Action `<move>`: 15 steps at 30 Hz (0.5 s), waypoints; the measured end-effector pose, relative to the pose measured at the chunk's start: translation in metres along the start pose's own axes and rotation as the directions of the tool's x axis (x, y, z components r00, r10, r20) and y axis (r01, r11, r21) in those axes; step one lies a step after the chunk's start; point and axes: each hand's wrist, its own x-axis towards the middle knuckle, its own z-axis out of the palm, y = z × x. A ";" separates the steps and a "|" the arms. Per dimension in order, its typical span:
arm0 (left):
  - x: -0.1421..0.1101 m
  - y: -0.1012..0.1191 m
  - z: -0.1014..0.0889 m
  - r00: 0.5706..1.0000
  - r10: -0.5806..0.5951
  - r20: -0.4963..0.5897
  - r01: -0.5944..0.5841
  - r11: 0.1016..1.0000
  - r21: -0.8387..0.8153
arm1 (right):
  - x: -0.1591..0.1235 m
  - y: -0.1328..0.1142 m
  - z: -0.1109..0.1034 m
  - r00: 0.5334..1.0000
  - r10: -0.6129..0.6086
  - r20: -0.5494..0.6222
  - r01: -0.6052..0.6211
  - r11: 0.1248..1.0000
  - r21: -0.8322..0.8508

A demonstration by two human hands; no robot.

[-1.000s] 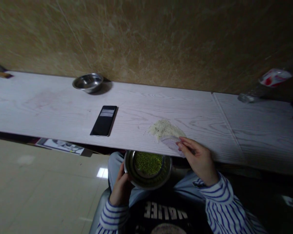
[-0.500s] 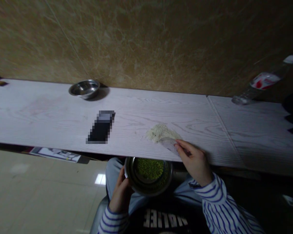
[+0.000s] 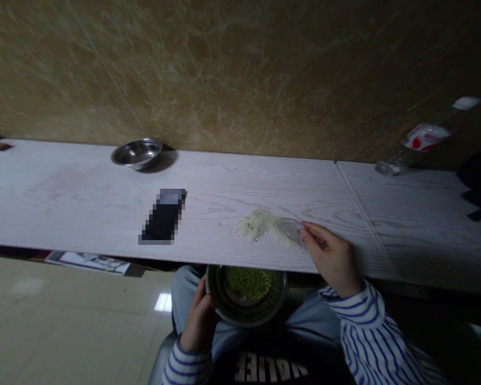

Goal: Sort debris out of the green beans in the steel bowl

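Observation:
My left hand [image 3: 201, 315] is closed on the rim of a steel bowl [image 3: 246, 316], held over my lap under the table's front edge. Green beans [image 3: 248, 282], which look like mung beans, lie in the bowl. With its fingertips my right hand [image 3: 332, 254] pinches a clear, round plastic lid [image 3: 291, 230] just above the table. The lid touches a loose heap of white grains [image 3: 256, 223], perhaps rice, with some dark and green specks among them. Part of the grain lies under or in front of the lid.
A second, smaller steel bowl [image 3: 137, 155] stands by the wall at the left. Nearer lies a dark, pixelated phone-like slab [image 3: 163, 216]. On the right a clear plastic bottle [image 3: 423, 137] with a white cap stands on the pale wooden table [image 3: 80, 203]. Papers [image 3: 92, 262] show under the table edge.
My right hand has moved a little to the right with the lid, away from the table's front edge. Some grain now trails rightward from the heap. The left hand keeps its hold.

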 end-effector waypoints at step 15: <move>-0.005 0.001 0.003 1.000 -0.015 -0.010 0.015 1.000 0.011 | 0.003 0.001 0.016 0.976 0.120 0.181 -0.166 0.949 0.268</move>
